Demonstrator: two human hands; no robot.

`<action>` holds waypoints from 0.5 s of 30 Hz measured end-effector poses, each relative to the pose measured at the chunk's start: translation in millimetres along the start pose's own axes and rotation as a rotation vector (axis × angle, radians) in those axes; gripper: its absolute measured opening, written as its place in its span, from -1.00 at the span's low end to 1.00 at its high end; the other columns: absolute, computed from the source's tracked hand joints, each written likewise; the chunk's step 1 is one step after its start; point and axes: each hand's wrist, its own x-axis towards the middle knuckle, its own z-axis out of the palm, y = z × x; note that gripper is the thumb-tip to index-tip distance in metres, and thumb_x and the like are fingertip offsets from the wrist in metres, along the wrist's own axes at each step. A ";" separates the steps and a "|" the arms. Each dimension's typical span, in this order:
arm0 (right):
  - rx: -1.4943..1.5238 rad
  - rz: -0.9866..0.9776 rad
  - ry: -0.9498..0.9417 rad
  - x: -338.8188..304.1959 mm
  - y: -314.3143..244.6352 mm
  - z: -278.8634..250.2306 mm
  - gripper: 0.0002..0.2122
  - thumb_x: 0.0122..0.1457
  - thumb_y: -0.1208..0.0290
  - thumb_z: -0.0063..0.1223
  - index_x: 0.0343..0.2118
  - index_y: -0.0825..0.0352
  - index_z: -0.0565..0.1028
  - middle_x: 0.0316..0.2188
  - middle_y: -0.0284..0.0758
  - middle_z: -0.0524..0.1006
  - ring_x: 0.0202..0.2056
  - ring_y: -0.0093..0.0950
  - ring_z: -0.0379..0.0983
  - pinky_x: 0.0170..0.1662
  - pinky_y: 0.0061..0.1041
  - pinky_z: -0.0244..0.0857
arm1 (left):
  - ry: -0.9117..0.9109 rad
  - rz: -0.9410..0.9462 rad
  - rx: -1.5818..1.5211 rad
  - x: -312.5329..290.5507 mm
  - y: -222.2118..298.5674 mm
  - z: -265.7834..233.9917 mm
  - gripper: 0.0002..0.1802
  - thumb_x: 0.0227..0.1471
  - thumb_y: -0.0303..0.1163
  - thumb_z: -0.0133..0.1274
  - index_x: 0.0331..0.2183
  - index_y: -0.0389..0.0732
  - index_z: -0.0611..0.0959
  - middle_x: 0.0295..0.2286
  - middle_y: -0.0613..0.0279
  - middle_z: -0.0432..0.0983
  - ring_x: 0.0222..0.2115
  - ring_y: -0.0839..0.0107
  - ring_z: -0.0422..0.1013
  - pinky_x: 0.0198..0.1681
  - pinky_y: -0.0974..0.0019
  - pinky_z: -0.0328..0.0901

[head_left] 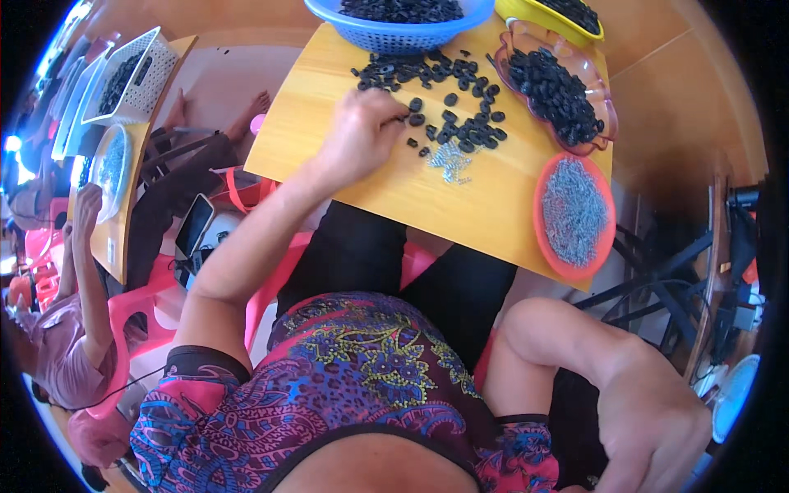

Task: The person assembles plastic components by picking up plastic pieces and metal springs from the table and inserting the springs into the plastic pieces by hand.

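Observation:
My left hand (pixel 362 131) reaches out over the yellow wooden table (pixel 329 140), its fingertips pinched on a small black ring at the edge of a loose spread of black rings (pixel 456 103). A small heap of metal pins (pixel 448 160) lies just right of that hand. My right arm is bent beside my lap, away from the table. My right hand (pixel 657 440) sits at the lower right, and its fingers are not clearly visible.
A blue basket (pixel 394 37), a yellow tray (pixel 534 12) and a clear scalloped dish (pixel 604 103) hold more black rings. An orange plate (pixel 542 238) holds metal pins. At the left another person (pixel 74 329) works at a second table. A phone (pixel 193 226) lies by pink chairs.

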 end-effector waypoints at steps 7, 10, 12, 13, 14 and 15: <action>-0.066 0.129 -0.003 -4.9 -12.5 13.0 -0.91 0.02 0.66 -0.01 -0.40 0.50 0.51 -0.42 -0.21 0.53 -0.40 -0.49 0.50 -0.06 -0.55 0.36 | -0.269 -0.188 0.479 54.5 -18.8 37.1 -0.75 -0.13 -0.23 0.11 -0.43 -0.19 0.67 -0.30 0.05 0.47 -0.18 0.06 0.31 -0.12 0.02 0.17; -0.178 0.081 -0.090 -9.6 -14.0 14.8 -0.86 0.09 0.57 -0.01 -0.32 0.49 0.52 -0.35 -0.18 0.52 -0.40 -0.49 0.49 -0.07 -0.58 0.35 | -0.324 -0.209 0.422 60.6 -19.9 44.7 -0.80 -0.12 -0.27 0.10 -0.42 -0.15 0.65 -0.31 0.09 0.45 -0.18 0.09 0.30 -0.11 0.01 0.14; -0.246 -0.068 -0.056 -19.3 -12.5 16.4 -0.80 0.12 0.42 -0.09 -0.41 0.45 0.51 -0.45 -0.17 0.49 -0.48 -0.43 0.47 -0.25 -0.51 0.39 | -0.309 -0.207 0.397 62.0 -21.1 46.5 -0.82 -0.13 -0.29 0.10 -0.43 -0.16 0.64 -0.32 0.09 0.45 -0.19 0.09 0.31 -0.11 0.02 0.14; -0.167 -0.025 0.065 -24.9 -13.2 16.3 -0.77 0.12 0.40 -0.15 -0.50 0.43 0.50 -0.55 -0.18 0.47 -0.55 -0.41 0.46 -0.35 -0.47 0.40 | -0.300 -0.222 0.349 62.5 -21.4 46.7 -0.83 -0.13 -0.31 0.11 -0.43 -0.18 0.62 -0.32 0.09 0.45 -0.18 0.09 0.31 -0.10 0.01 0.14; 0.124 0.272 0.384 -30.6 -15.2 15.0 -0.70 0.10 0.50 -0.26 -0.70 0.40 0.48 -0.75 -0.23 0.45 -0.66 -0.41 0.45 -0.47 -0.42 0.40 | -0.268 -0.238 0.327 62.6 -21.5 46.0 -0.84 -0.14 -0.34 0.11 -0.43 -0.19 0.61 -0.32 0.10 0.45 -0.17 0.09 0.31 -0.10 0.00 0.13; -0.169 0.333 0.535 -44.2 -5.3 17.8 -0.73 0.09 0.49 -0.21 -0.70 0.38 0.45 -0.67 -0.22 0.47 -0.58 -0.45 0.45 -0.45 -0.47 0.37 | -0.161 -0.177 0.295 59.5 -20.4 44.2 -0.85 -0.15 -0.40 0.11 -0.44 -0.23 0.57 -0.37 0.09 0.47 -0.27 0.09 0.37 -0.18 0.07 0.21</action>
